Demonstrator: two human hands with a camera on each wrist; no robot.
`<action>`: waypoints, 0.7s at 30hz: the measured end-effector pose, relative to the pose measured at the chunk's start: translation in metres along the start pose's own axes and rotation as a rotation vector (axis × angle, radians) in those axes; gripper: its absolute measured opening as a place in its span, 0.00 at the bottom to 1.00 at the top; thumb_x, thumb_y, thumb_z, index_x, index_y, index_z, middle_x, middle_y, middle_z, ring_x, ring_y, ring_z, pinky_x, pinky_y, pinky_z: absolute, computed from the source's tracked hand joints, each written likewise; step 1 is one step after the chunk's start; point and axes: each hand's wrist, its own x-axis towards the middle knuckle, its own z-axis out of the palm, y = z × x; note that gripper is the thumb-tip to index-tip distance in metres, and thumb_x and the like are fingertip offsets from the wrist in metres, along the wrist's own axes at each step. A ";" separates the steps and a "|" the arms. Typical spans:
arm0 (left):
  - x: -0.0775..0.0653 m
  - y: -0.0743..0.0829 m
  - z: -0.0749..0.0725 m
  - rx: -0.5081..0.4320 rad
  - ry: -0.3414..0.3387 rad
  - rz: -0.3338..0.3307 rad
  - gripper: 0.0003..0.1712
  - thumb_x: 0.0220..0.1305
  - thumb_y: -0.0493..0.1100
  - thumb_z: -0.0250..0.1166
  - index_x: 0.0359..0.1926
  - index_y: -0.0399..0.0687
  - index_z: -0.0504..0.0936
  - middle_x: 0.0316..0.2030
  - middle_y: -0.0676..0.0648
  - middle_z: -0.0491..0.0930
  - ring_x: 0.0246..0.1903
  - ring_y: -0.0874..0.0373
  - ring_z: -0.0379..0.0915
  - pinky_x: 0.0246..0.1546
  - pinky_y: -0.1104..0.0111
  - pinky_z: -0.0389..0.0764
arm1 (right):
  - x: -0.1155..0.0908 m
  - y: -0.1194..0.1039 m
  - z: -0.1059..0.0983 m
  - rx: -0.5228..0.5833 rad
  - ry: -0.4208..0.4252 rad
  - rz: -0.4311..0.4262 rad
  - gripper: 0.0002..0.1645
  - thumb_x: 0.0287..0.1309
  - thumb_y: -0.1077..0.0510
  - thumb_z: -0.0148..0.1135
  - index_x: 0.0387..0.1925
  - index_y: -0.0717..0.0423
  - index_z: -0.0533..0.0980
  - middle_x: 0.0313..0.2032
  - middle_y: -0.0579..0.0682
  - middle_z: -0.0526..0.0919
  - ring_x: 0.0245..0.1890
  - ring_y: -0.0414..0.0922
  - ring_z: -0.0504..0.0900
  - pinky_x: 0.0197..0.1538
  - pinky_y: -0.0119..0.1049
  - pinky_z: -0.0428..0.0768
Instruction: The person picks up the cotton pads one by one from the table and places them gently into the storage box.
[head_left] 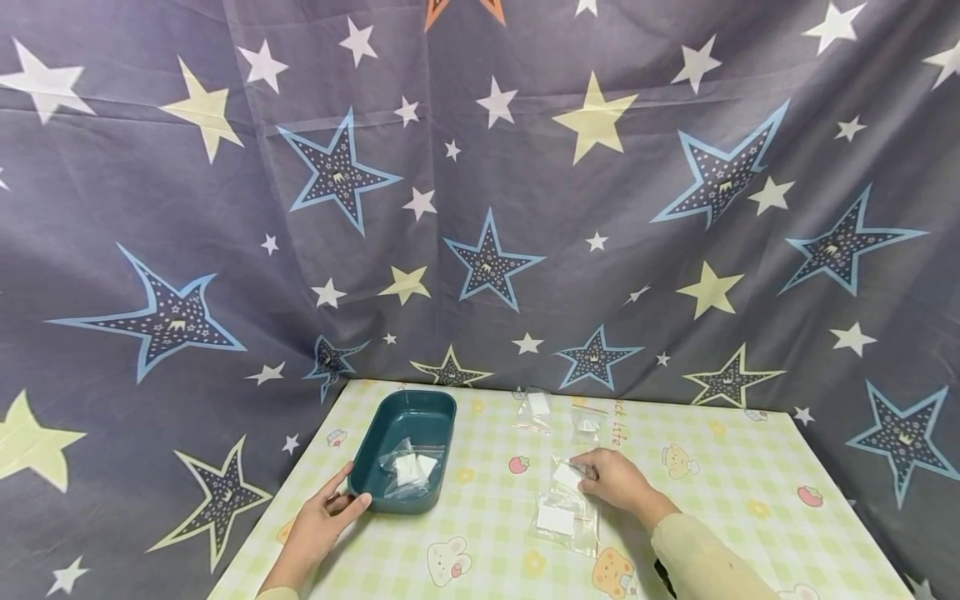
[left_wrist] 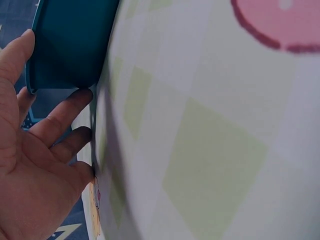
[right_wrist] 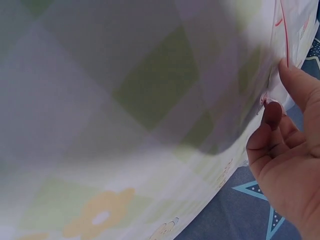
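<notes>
A teal box [head_left: 405, 504] sits on the left of the table, with small clear zip bags [head_left: 408, 471] holding white pieces inside it. My left hand [head_left: 318, 525] grips its near left corner, thumb on the near side and fingers along the left side; in the left wrist view, fingertips [left_wrist: 82, 97] reach its lower edge. My right hand [head_left: 615, 479] pinches the edge of a clear zip bag [head_left: 567, 475] with a white piece in it. The bag's red seal line shows in the right wrist view beside my thumb [right_wrist: 295, 80]. Another zip bag [head_left: 557, 521] lies just nearer me.
Two more clear bags lie toward the back, one zip bag [head_left: 536, 408] left of the other bag [head_left: 587, 425]. The table [head_left: 720, 500] wears a green checked cover with printed cartoons. A dark curtain [head_left: 510, 183] with stars hangs behind and at both sides.
</notes>
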 end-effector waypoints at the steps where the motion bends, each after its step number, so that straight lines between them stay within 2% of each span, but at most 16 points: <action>1: 0.000 0.000 0.000 0.000 0.002 0.003 0.52 0.69 0.68 0.71 0.86 0.63 0.58 0.69 0.29 0.77 0.75 0.32 0.68 0.64 0.47 0.83 | 0.000 0.000 0.000 -0.002 0.002 -0.002 0.24 0.58 0.61 0.79 0.57 0.52 0.88 0.28 0.43 0.79 0.29 0.39 0.70 0.35 0.36 0.71; 8: 0.001 -0.002 0.001 0.004 0.008 0.014 0.52 0.68 0.68 0.71 0.86 0.62 0.58 0.69 0.28 0.77 0.72 0.34 0.73 0.63 0.47 0.84 | -0.001 0.000 0.001 -0.024 0.028 -0.017 0.22 0.57 0.61 0.80 0.55 0.53 0.89 0.40 0.47 0.89 0.35 0.39 0.75 0.41 0.39 0.77; 16: 0.000 -0.002 0.000 -0.004 -0.007 -0.003 0.53 0.68 0.69 0.70 0.86 0.64 0.58 0.71 0.27 0.74 0.73 0.33 0.71 0.63 0.47 0.84 | 0.000 0.004 0.001 -0.027 0.051 -0.038 0.22 0.55 0.61 0.81 0.53 0.56 0.89 0.38 0.46 0.87 0.31 0.36 0.73 0.37 0.34 0.76; 21: 0.000 -0.003 0.000 0.000 -0.004 0.001 0.53 0.68 0.69 0.70 0.86 0.64 0.58 0.70 0.27 0.74 0.73 0.33 0.71 0.63 0.47 0.84 | 0.002 0.005 0.000 -0.037 0.059 -0.029 0.22 0.56 0.62 0.80 0.54 0.56 0.89 0.45 0.50 0.90 0.35 0.38 0.80 0.43 0.39 0.83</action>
